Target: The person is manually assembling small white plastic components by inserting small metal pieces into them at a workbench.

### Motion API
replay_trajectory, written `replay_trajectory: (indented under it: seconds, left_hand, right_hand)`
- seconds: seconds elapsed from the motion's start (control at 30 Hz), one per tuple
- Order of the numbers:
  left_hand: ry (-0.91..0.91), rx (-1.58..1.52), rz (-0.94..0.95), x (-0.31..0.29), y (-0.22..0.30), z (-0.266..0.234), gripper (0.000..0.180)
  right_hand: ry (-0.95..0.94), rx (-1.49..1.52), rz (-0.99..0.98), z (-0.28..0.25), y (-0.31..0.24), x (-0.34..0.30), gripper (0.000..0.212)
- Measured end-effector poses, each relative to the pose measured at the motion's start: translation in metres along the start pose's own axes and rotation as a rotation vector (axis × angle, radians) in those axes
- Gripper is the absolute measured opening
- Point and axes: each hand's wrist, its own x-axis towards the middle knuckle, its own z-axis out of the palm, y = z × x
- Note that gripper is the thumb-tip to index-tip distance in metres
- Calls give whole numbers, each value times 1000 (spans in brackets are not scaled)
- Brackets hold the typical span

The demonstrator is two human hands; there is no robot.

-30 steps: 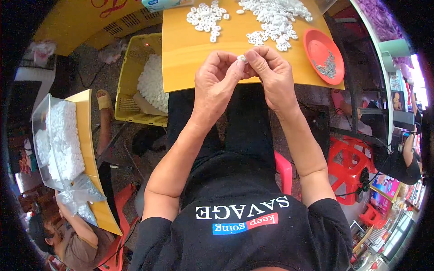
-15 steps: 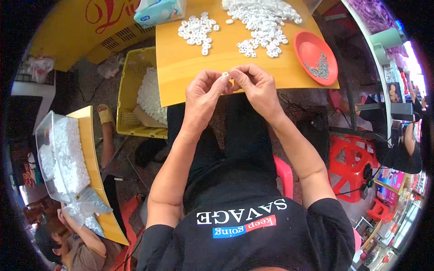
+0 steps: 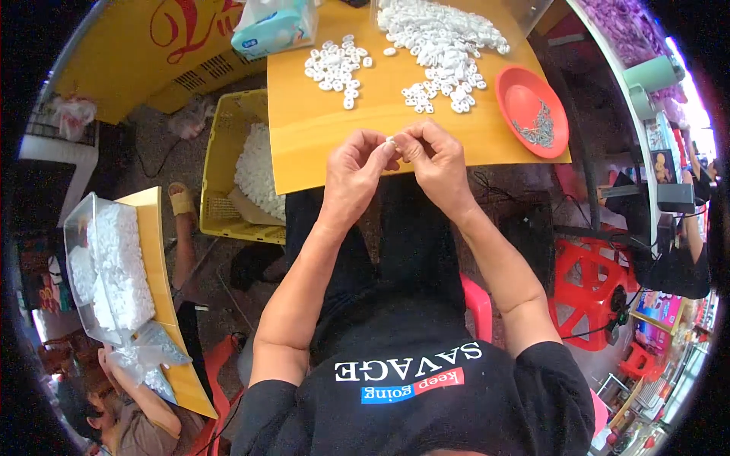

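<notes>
Just over the near edge of the wooden table [image 3: 327,163], my two hands meet at the fingertips. My left hand [image 3: 354,176] pinches a small white plastic piece [image 3: 391,140] between thumb and finger. The fingers of my right hand [image 3: 442,169] are closed on the same piece from the other side; whether they also hold a metal part is hidden. Beyond them lies a small group of white oval pieces with holes [image 3: 334,67], and to its right a larger heap of similar white pieces [image 3: 441,45]. A red oval dish [image 3: 517,95] at the right holds small metal pins [image 3: 541,129].
A tissue pack [image 3: 274,30] stands at the table's far left. Below it on the floor is a yellow crate [image 3: 217,152] of white pieces. At the left, another person [image 3: 141,403] sits by a board with a clear bin [image 3: 114,266]. Red stools [image 3: 585,281] stand at right.
The whole view has shifted slightly, so the table and its contents appear a little lower. My hands stay together on the white piece, with the fingers drawn a little closer around it.
</notes>
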Motion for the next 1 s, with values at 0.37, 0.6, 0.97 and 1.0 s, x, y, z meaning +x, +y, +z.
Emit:
replay_trajectory:
  seconds: [0.37, 0.6, 0.97, 1.0]
  left_hand:
    - [107, -90, -5, 14, -13, -25, 13]
    - [90, -159, -22, 14, -15, -29, 12]
    - [136, -241, 38, 11, 6, -16, 12]
    - [161, -259, 75, 10, 8, -13, 12]
  right_hand:
    - [-153, -751, -452, -26, 43, 143, 13]
    - [-437, -1179, -631, -19, 67, 189, 15]
    - [-260, 380, 386, -6, 3, 93, 25]
    - [-259, 450, 406, -5, -7, 82, 25]
